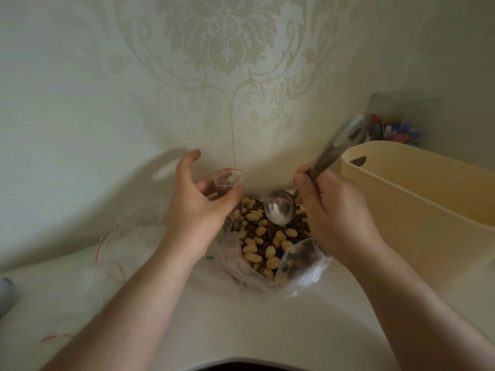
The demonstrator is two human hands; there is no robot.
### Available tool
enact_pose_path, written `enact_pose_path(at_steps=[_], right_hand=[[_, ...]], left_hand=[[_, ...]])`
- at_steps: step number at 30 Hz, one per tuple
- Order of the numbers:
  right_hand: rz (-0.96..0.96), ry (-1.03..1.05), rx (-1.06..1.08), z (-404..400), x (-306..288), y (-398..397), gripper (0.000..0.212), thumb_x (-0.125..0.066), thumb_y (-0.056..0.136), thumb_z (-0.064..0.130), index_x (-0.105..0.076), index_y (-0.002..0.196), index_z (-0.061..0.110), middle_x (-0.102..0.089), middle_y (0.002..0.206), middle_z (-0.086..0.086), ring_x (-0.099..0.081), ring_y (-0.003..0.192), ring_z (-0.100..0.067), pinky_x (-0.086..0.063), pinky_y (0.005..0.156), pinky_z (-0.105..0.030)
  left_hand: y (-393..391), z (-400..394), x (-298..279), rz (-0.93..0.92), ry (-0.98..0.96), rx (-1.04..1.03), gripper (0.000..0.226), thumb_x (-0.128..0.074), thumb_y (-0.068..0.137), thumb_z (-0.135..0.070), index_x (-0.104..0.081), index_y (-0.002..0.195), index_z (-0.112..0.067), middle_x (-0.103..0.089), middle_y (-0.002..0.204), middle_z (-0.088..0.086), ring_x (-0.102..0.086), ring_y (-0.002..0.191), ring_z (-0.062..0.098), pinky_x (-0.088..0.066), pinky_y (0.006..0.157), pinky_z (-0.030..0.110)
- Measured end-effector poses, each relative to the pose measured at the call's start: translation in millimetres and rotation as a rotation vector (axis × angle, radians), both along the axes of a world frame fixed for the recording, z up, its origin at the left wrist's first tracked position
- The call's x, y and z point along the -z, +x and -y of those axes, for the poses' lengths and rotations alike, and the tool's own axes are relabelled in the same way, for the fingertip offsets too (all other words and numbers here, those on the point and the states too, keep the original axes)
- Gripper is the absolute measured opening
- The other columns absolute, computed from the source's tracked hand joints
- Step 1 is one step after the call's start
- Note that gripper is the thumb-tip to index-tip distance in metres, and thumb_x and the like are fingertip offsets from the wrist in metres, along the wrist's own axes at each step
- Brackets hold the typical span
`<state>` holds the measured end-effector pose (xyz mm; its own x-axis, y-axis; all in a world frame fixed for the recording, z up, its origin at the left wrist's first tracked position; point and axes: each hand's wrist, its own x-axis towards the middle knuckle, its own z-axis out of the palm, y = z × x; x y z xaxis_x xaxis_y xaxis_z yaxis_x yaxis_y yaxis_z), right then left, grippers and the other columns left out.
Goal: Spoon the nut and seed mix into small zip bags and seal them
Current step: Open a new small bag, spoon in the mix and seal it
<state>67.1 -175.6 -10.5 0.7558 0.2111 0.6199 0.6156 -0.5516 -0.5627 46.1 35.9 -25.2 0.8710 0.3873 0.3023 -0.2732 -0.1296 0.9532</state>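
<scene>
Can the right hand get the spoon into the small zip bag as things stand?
Probably yes. The right hand grips the spoon, its bowl just above the nut mix, beside the small zip bag that the left hand pinches. Nothing lies between them, but the bag's mouth looks narrow.

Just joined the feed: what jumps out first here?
The open bag of nut and seed mix sits centre on the table. Above it the right hand grips a spoon with an empty bowl, while the left hand holds a small zip bag. A beige bin stands right.
</scene>
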Motion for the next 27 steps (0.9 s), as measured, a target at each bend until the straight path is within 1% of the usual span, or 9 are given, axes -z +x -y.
enact_pose_path(at_steps=[2, 5, 6, 9, 14, 19, 22, 25, 27], right_hand=[[0.004, -0.004, -0.004, -1.0, 0.2, -0.9, 0.045, -0.032, 0.103, 0.049, -0.062, 0.098, 0.015, -0.064, 0.078, 0.002, -0.061, 0.072, -0.014, -0.046, 0.068, -0.029], [-0.002, -0.034, -0.005, -4.1, 2.7, -1.7, 0.046, -0.031, 0.102, 0.051, -0.062, 0.099, 0.017, -0.062, 0.08, 0.006, -0.06, 0.074, -0.009, -0.047, 0.068, -0.023], [-0.008, -0.052, -0.005, -6.0, 4.4, -1.9, 0.046, -0.032, 0.102, 0.051, -0.062, 0.099, 0.017, -0.061, 0.081, 0.007, -0.06, 0.075, -0.009, -0.047, 0.068, -0.021], [-0.041, -0.114, -0.014, -13.5, 9.6, -3.1, 0.035, -0.037, 0.106, 0.046, -0.061, 0.1, 0.02, -0.061, 0.085, 0.01, -0.062, 0.079, -0.009, -0.048, 0.067, -0.021], [-0.04, -0.172, -0.044, -22.2, 15.8, -5.2, 0.03, -0.041, 0.107, 0.04, -0.065, 0.102, 0.022, -0.065, 0.084, 0.01, -0.062, 0.078, -0.009, -0.051, 0.071, -0.031], [-0.161, -0.04, 0.001, -19.2, 18.6, 0.0, 0.023, -0.045, 0.109, 0.041, -0.061, 0.098, 0.028, -0.071, 0.076, 0.005, -0.069, 0.073, -0.009, -0.059, 0.069, -0.039], [-0.252, 0.079, 0.041, -15.1, 18.3, 4.0, 0.019, -0.046, 0.109, 0.043, -0.056, 0.093, 0.037, -0.072, 0.071, 0.007, -0.07, 0.07, -0.003, -0.063, 0.071, -0.04], [-0.279, 0.19, 0.032, -10.9, 16.2, 6.7, 0.019, -0.047, 0.108, 0.041, -0.055, 0.093, 0.035, -0.073, 0.077, 0.016, -0.074, 0.071, -0.006, -0.064, 0.073, -0.043], [-0.285, 0.229, 0.021, -9.7, 14.7, 7.0, 0.018, -0.047, 0.108, 0.042, -0.056, 0.095, 0.035, -0.073, 0.078, 0.015, -0.075, 0.071, -0.008, -0.065, 0.073, -0.043]], left_hand=[[0.2, -0.3, 1.7, -0.048, 0.044, 0.0, 0.096, -0.091, 0.08, -0.019, -0.032, 0.154, -0.039, -0.079, 0.109, -0.011, -0.075, 0.1, 0.004, -0.057, 0.09, 0.029], [-0.1, 0.3, 3.1, -0.098, 0.09, -0.014, 0.097, -0.093, 0.078, -0.022, -0.033, 0.152, -0.042, -0.079, 0.103, -0.015, -0.075, 0.093, -0.001, -0.057, 0.076, 0.017], [-0.5, 1.1, 3.7, -0.106, 0.107, -0.016, 0.097, -0.093, 0.078, -0.022, -0.033, 0.152, -0.043, -0.079, 0.103, -0.015, -0.075, 0.093, -0.001, -0.057, 0.074, 0.017], [-0.6, 5.0, 5.9, -0.121, 0.12, 0.002, 0.098, -0.093, 0.078, -0.022, -0.032, 0.152, -0.043, -0.078, 0.106, -0.013, -0.076, 0.093, 0.002, -0.06, 0.08, 0.026], [0.2, 11.1, 9.2, -0.14, 0.057, 0.04, 0.093, -0.092, 0.079, -0.016, -0.038, 0.15, -0.042, -0.079, 0.108, -0.013, -0.076, 0.094, 0.005, -0.063, 0.086, 0.031], [0.7, 10.4, 9.4, -0.142, 0.018, 0.054, 0.087, -0.091, 0.081, -0.015, -0.04, 0.146, -0.044, -0.079, 0.105, -0.016, -0.074, 0.096, -0.002, -0.061, 0.081, 0.023], [1.6, 4.4, 9.0, -0.185, 0.078, 0.068, 0.089, -0.093, 0.078, -0.024, -0.041, 0.146, -0.048, -0.078, 0.108, -0.017, -0.073, 0.099, -0.002, -0.058, 0.084, 0.026], [0.2, -0.5, 7.5, -0.237, 0.124, 0.114, 0.086, -0.093, 0.077, -0.028, -0.045, 0.145, -0.047, -0.077, 0.111, -0.016, -0.069, 0.102, -0.002, -0.055, 0.085, 0.025], [-0.2, -2.0, 7.5, -0.238, 0.133, 0.119, 0.082, -0.093, 0.077, -0.028, -0.048, 0.143, -0.046, -0.077, 0.11, -0.015, -0.07, 0.101, -0.002, -0.056, 0.085, 0.025]])
